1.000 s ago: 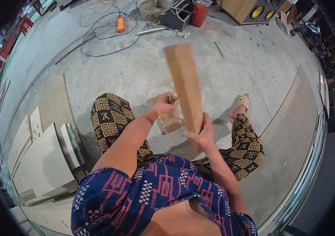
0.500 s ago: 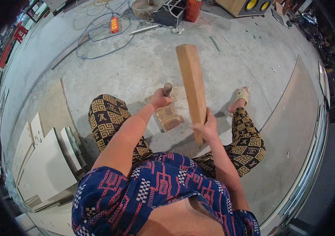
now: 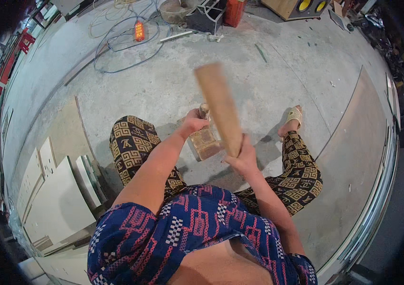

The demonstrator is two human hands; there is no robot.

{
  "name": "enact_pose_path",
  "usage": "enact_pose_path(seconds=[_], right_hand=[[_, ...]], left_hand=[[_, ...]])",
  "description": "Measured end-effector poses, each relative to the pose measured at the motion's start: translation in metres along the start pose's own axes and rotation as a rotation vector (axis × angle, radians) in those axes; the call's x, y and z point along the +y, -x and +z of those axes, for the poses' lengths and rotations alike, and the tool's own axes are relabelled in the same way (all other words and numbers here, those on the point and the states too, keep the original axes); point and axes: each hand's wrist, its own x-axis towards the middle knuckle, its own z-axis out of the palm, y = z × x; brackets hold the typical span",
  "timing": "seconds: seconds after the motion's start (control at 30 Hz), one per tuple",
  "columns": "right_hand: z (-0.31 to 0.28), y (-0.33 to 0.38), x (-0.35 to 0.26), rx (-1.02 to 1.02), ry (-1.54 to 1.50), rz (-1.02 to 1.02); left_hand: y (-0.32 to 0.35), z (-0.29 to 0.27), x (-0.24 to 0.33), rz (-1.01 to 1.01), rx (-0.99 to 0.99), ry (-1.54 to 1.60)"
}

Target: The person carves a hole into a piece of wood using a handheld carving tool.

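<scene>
Two hands: both are closed around things, above the concrete floor (image 3: 173, 85), between the person's knees.
Right hand (image 3: 243, 159): wrapped around the lower end of a long wooden board (image 3: 218, 107) — the board rises up and away from the hand, tilted a little to the left, its top end blurred.
Left hand (image 3: 193, 122): fist closed on a small upright tool (image 3: 204, 111); only its rounded, metallic-looking top shows above the fingers, and I cannot tell what kind of tool it is.
Wooden block (image 3: 205, 141): a small brownish piece on the floor just below the left hand, beside the lower end of the board; whether the tool touches it is hidden by the hand.
Person: crouched or seated low, in a blue patterned shirt and black-and-gold patterned trousers — a sandalled foot (image 3: 293, 117) rests on the floor to the right.
Left side: pale flat panels (image 3: 54, 199) lie stacked on the floor, well apart from the hands.
Far floor: a loose blue cable (image 3: 116, 47) loops beside an orange power strip (image 3: 139, 30).
</scene>
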Motion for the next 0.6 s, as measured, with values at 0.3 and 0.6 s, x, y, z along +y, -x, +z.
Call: enact_pose_path(seconds=[0.3, 0.6], right_hand=[[-0.007, 0.004, -0.011, -0.192, 0.038, 0.196], [-0.034, -0.010, -0.030, 0.075, -0.263, 0.240]], left_hand=[[-0.014, -0.001, -0.028, -0.102, 0.124, 0.031], [-0.017, 0.003, -0.011, 0.176, 0.070, 0.083]])
